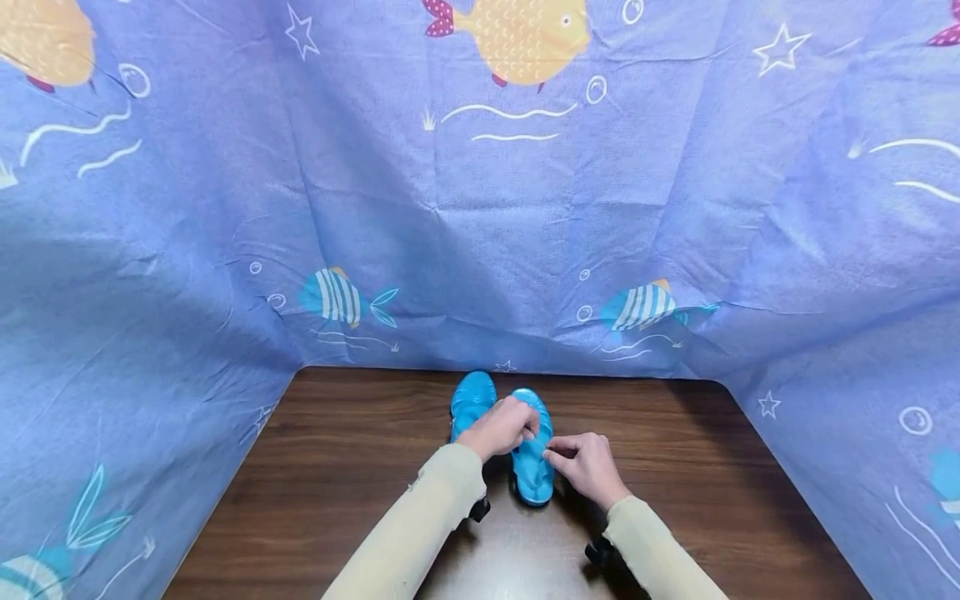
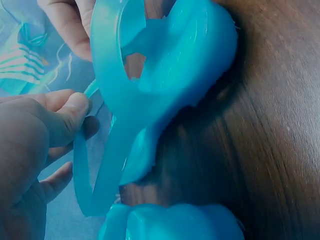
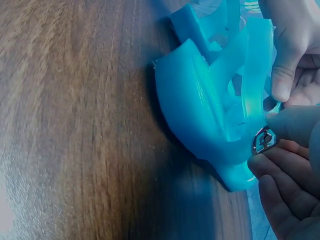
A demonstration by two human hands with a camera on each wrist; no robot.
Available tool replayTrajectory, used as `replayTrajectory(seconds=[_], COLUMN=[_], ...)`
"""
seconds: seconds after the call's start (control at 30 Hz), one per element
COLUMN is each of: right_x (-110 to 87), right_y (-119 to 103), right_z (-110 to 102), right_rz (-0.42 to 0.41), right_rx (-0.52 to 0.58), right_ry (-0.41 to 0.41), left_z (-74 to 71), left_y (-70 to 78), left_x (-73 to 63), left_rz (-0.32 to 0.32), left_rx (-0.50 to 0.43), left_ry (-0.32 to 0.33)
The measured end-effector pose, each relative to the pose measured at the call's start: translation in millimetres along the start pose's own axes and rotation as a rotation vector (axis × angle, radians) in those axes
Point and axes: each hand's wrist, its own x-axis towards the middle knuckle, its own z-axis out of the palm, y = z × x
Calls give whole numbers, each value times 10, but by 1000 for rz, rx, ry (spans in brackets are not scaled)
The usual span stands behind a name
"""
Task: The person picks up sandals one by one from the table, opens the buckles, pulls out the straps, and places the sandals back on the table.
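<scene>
I see both hands meeting over the right-hand blue sandal (image 1: 533,467), which lies on the bench (image 1: 337,467) with its toe toward the fish-print cloth (image 1: 480,217). The left hand (image 1: 501,427) comes in from the near left, forearm angled across, knuckles up and fingers curled down over the sandal's upper. In the left wrist view its thumb (image 2: 70,117) and curled fingers pinch a thin translucent blue strap (image 2: 100,170) that loops away from the sandal. The right hand (image 1: 588,467) sits just right of the sandal, wrist low, fingers bent inward. In the right wrist view its thumb and forefinger nip a small metal buckle (image 3: 264,140) at the sandal's side, the other fingers loosely curled beneath. So both hands are closed, one on the strap, one on the buckle, nearly touching each other.

The second blue sandal (image 1: 472,403) stands just left of the held one, partly behind the left hand. Both forearms wear pale cream sleeves (image 1: 420,533). The cloth hangs behind and to either side of the dark wood bench.
</scene>
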Motion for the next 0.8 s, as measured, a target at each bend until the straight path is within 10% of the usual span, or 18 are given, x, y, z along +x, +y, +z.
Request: replayTrajectory(seconds=[0.47, 0.8], right_x=[3, 2], right_y=[-38, -24], right_z=[-7, -11], right_rz=[35, 41], right_rx=[8, 7], right_ry=[-34, -23], left_z=[7, 69], left_y=[4, 72], left_x=[-74, -120], left_rz=[76, 109], left_rx=[156, 33], left_ry=[-44, -62])
